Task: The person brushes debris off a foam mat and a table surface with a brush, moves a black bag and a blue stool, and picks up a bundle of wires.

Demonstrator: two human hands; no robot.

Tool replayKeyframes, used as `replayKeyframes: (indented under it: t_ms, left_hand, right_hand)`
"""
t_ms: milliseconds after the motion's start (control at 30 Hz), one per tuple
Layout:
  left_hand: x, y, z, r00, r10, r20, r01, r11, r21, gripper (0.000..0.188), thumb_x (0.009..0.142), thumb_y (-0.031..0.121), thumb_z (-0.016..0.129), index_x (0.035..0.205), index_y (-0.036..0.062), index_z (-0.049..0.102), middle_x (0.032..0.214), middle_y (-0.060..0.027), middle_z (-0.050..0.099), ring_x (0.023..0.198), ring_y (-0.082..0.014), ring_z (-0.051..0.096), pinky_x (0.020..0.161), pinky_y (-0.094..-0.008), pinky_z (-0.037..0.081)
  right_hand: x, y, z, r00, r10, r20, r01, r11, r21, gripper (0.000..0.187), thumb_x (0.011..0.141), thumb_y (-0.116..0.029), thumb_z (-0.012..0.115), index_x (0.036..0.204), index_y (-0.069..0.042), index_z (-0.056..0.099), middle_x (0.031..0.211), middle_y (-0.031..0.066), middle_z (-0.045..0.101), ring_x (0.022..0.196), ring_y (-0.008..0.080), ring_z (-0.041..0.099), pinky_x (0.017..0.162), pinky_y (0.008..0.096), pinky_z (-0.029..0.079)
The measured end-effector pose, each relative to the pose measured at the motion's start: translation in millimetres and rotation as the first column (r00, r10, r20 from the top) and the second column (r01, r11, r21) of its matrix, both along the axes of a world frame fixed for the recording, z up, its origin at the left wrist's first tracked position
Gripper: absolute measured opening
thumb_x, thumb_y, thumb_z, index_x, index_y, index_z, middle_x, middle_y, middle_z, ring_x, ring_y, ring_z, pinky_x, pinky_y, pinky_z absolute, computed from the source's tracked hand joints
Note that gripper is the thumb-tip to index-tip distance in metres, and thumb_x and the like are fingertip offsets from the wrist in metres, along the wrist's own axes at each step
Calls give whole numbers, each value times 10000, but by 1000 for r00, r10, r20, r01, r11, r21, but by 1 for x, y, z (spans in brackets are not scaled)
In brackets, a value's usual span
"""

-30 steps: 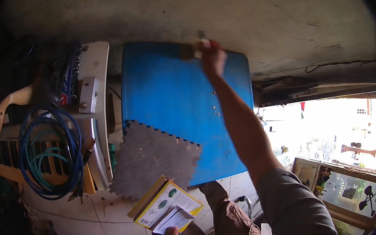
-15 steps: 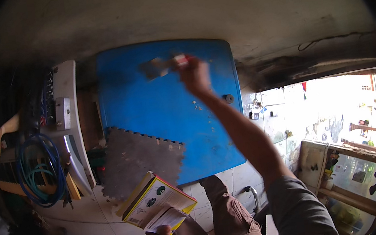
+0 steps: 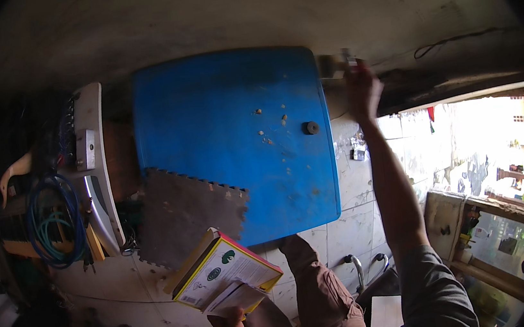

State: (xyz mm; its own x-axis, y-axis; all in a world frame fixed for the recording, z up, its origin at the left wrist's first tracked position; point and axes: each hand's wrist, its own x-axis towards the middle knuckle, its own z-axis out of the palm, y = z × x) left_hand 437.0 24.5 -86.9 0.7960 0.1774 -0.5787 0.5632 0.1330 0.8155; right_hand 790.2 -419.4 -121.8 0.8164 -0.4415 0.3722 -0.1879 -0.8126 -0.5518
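My right hand (image 3: pixel 365 90), blurred by motion, is closed around what looks like a flat paintbrush (image 3: pixel 332 66). It is held out just past the right edge of a blue tabletop (image 3: pixel 218 123), its broad end pointing left. Low in the picture, my left hand (image 3: pixel 230 325) grips a thin cardboard box (image 3: pixel 229 274) with white, yellow and red sides, thumb on a pale flap. Small crumbs (image 3: pixel 259 111) and a dark round knob-like piece (image 3: pixel 311 128) lie on the blue top. A grey foam mat (image 3: pixel 190 213) with a toothed edge covers its near left corner.
At left are a coiled blue hose (image 3: pixel 55 219) and a white panel (image 3: pixel 99 162). A worn wall (image 3: pixel 225 12) rises behind the table. A glass-fronted wooden cabinet (image 3: pixel 476 229) stands at right, near a bright opening. Curved metal tubing (image 3: pixel 355 272) is beside my leg.
My right hand has swept the brush rightward from over the blue top to beyond its right edge. My left hand still holds the box, and the view has shifted slightly.
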Motion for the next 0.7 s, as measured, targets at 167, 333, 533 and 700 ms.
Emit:
replayKeyframes:
  t_ms: [167, 333, 533, 700]
  left_hand:
    - [1, 6, 1, 998, -55, 21, 53, 995, 88, 978, 714, 554, 806, 1359, -15, 340, 1281, -125, 478, 1168, -247, 475, 1000, -412, 388]
    - [-1, 5, 2, 997, -56, 53, 51, 994, 92, 1009, 718, 571, 796, 1385, -15, 316, 1316, -125, 460, 1208, -241, 454, 1008, -424, 385]
    - [-3, -3, -2, 998, -51, 48, 47, 996, 77, 999, 729, 603, 770, 1377, -14, 327, 1310, -127, 467, 1194, -240, 468, 996, -417, 397]
    - [-6, 1, -1, 996, -78, 42, 70, 983, 167, 964, 761, 608, 734, 1368, -25, 333, 1296, -132, 478, 1165, -241, 497, 977, -414, 413]
  right_hand:
    - [-9, 181, -40, 845, 495, -203, -341, 790, 509, 227, 896, -118, 598, 1110, -56, 639, 941, 208, 692, 872, 304, 698, 749, 415, 547]
    - [-24, 68, -89, 973, 110, -204, -69, 977, 201, 116, 884, -168, 606, 968, -109, 661, 834, 155, 693, 784, 354, 684, 654, 425, 529]
    - [-68, -78, -18, 989, -143, 31, 146, 977, -153, 110, 879, -165, 638, 912, -60, 645, 739, 147, 657, 676, 284, 669, 621, 395, 520]
    - [-72, 120, -27, 951, 293, -101, -259, 930, 260, 218, 827, -47, 599, 1040, -46, 642, 910, 174, 670, 814, 324, 675, 698, 387, 535]
